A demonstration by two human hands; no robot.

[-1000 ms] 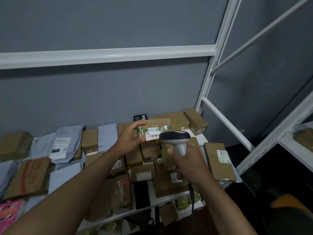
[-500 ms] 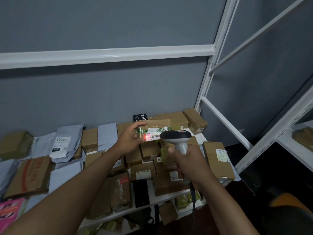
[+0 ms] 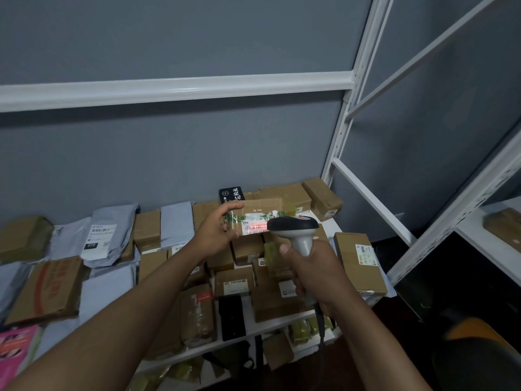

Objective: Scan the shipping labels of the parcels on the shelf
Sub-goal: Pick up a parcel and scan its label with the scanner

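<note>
My left hand (image 3: 215, 234) grips the left end of a small brown cardboard parcel (image 3: 260, 210), held up above the shelf with its label facing me. A white shipping label (image 3: 255, 228) on its front is lit by a red scan line. My right hand (image 3: 315, 270) grips the handle of a grey barcode scanner (image 3: 294, 228), whose dark head points at that label from just right of it. The scanner's cable hangs down below my wrist.
The white shelf (image 3: 279, 320) holds several brown boxes and grey mailer bags (image 3: 111, 235). A long box (image 3: 358, 262) lies at its right end. White shelf uprights (image 3: 342, 131) rise on the right; a horizontal beam (image 3: 174, 88) crosses above. A second rack (image 3: 490, 244) stands at the far right.
The red scan light came on and now spreads across the label's barcode. Both hands stay almost still, the parcel held up in front of the scanner.
</note>
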